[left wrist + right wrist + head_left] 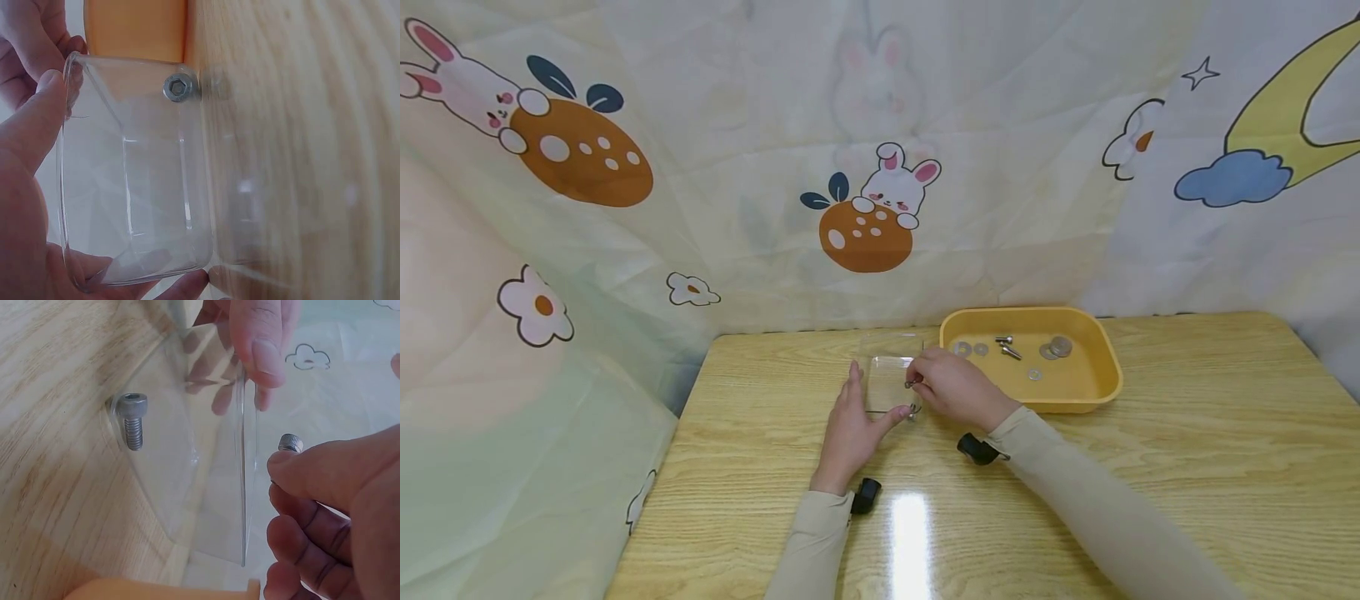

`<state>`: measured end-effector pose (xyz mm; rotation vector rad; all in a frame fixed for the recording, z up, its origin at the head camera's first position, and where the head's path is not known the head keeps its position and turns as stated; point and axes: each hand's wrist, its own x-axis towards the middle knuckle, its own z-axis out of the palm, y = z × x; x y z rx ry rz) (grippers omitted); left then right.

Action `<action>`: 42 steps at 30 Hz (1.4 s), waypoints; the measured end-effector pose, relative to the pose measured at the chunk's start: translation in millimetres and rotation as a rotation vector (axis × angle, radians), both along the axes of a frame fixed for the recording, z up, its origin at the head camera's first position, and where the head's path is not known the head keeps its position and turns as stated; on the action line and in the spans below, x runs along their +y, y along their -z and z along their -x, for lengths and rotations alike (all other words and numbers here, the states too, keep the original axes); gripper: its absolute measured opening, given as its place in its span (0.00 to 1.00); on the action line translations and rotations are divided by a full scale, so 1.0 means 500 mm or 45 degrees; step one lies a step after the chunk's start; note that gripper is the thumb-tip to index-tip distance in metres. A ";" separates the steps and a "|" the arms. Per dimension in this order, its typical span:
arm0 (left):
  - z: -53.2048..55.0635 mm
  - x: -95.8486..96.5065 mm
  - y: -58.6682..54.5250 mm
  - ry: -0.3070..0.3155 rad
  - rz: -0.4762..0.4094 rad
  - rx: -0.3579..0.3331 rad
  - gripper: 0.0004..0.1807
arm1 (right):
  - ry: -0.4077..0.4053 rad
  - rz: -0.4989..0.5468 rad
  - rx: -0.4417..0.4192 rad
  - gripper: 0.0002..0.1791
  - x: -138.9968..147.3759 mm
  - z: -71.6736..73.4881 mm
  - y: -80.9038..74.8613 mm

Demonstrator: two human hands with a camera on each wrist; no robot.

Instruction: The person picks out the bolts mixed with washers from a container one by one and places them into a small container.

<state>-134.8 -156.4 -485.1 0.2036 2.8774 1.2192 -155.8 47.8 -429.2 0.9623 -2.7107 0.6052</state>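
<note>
A clear plastic box point(889, 379) stands on the table. My left hand point(850, 429) holds it, fingers along its left side and thumb at the near rim. Inside the box lies a socket head screw point(132, 419), at the bottom near one corner; its hex socket also shows in the left wrist view. Between thumb and forefinger, my right hand point(958, 386) pinches another socket head screw point(290, 442), with its knurled head showing and the shank hidden by the fingers. That hand is above the box's right side.
Just right of the box is a yellow tray point(1097, 396). It contains two screws point(1011, 352) and several flat round metal pieces point(1061, 346), at least some of them washers. A patterned cloth point(760, 250) hangs behind the wooden table point(737, 467).
</note>
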 end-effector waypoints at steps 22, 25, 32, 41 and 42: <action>-0.002 -0.001 0.004 0.004 -0.015 0.008 0.66 | -0.014 -0.131 -0.006 0.02 -0.017 0.004 0.007; -0.003 -0.001 0.004 0.006 -0.021 0.007 0.66 | -0.016 -0.134 -0.008 0.02 -0.017 0.005 0.009; -0.003 -0.002 0.002 0.011 -0.020 0.012 0.65 | -0.020 -0.126 -0.005 0.03 -0.018 0.006 0.009; -0.001 -0.001 0.000 0.003 -0.018 -0.003 0.66 | 0.000 -0.065 -0.057 0.01 -0.009 0.000 0.000; -0.001 -0.001 -0.001 0.003 -0.017 -0.001 0.66 | 0.005 -0.050 -0.063 0.02 -0.006 -0.001 -0.002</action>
